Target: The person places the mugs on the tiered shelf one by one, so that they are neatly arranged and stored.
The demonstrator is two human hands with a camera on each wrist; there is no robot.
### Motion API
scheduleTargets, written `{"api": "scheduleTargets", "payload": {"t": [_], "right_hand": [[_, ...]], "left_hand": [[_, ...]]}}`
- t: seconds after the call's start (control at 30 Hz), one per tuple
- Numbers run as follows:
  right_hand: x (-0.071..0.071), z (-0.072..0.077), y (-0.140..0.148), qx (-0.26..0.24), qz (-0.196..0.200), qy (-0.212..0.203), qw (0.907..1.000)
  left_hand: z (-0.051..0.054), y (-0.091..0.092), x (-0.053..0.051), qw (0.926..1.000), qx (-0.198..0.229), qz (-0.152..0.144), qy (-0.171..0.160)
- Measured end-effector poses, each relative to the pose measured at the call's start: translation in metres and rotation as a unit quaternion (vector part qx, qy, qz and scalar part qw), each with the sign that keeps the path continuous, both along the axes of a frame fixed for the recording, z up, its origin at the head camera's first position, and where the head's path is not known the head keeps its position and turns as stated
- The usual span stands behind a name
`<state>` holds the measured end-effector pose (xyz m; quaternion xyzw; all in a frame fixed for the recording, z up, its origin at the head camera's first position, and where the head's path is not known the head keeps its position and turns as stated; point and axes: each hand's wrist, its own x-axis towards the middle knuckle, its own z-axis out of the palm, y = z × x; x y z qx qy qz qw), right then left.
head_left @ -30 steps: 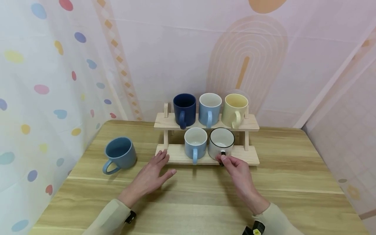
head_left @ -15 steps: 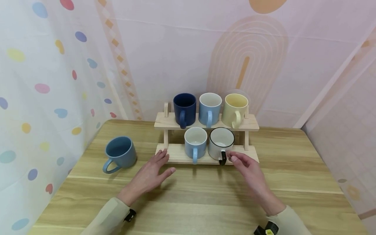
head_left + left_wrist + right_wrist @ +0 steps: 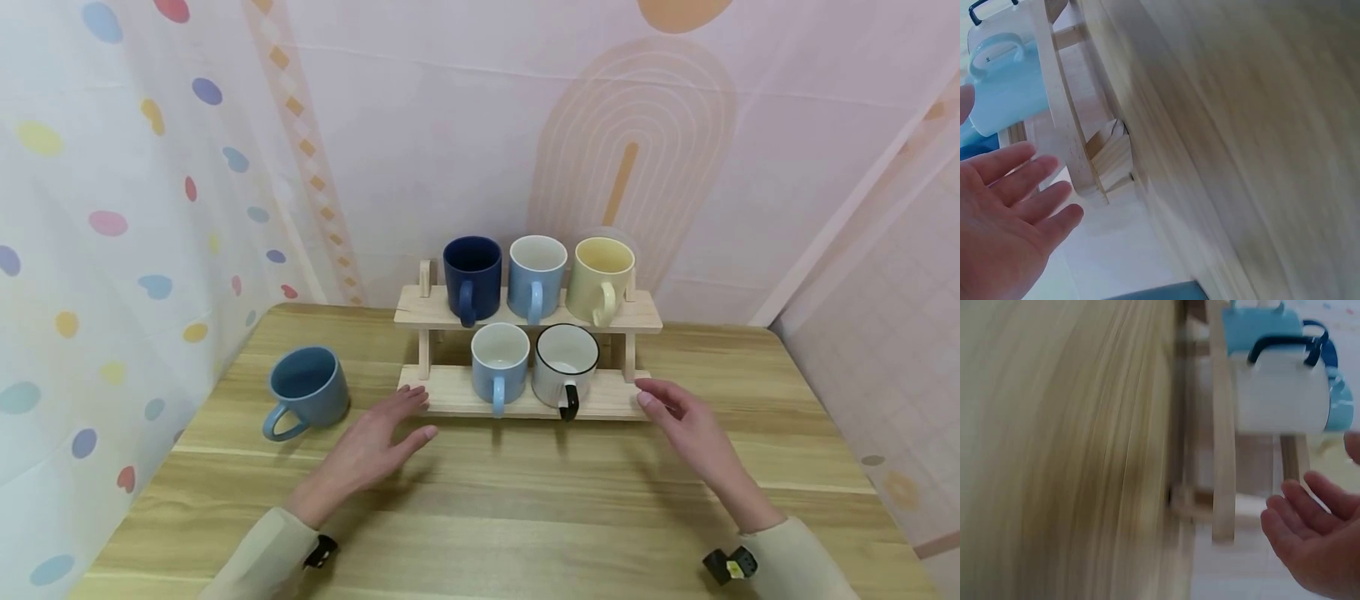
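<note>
A two-tier wooden rack [image 3: 450, 400] stands on the table. On its lower tier sit a light blue mug [image 3: 500, 367] and a white mug [image 3: 558, 367] with a black rim and black handle, handles facing me. My left hand [image 3: 367, 446] is spread at the rack's left end, holding nothing; the left wrist view shows its fingers [image 3: 1038, 203] apart. At the rack's right end is my right hand [image 3: 693, 437], its fingers loosely bent with nothing in them. Whether either hand touches the rack is hard to tell.
The upper tier bears a dark blue mug [image 3: 472, 279], a light blue mug with a white inside [image 3: 536, 279] and a yellow mug [image 3: 600, 283]. A grey-blue mug [image 3: 309, 387] stands on the table [image 3: 510, 517] to the left. Patterned cloth [image 3: 450, 125] hangs behind.
My right hand has let go of the white mug's black handle and moved right to the rack's right end. My left hand has shifted slightly left and toward me.
</note>
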<state>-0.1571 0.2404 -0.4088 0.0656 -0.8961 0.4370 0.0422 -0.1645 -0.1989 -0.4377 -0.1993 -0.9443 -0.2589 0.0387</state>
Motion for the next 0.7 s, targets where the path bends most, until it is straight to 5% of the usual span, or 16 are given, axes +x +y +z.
{"api": "scheduleTargets", "payload": {"t": [0.17, 0.4, 0.7], "right_hand": [[-0.003, -0.002, 0.012, 0.055, 0.047, 0.031, 0.9969], [-0.004, -0.008, 0.022, 0.145, 0.110, 0.072, 0.9807], [-0.003, -0.018, 0.027, 0.188, 0.145, 0.060, 0.9696]], "left_hand": [[0.003, -0.010, 0.004, 0.9998, 0.015, -0.002, 0.017], [0.007, -0.026, 0.011, 0.9947, 0.045, -0.017, 0.091], [0.020, -0.054, 0.020, 0.9760, 0.087, -0.029, 0.198]]}}
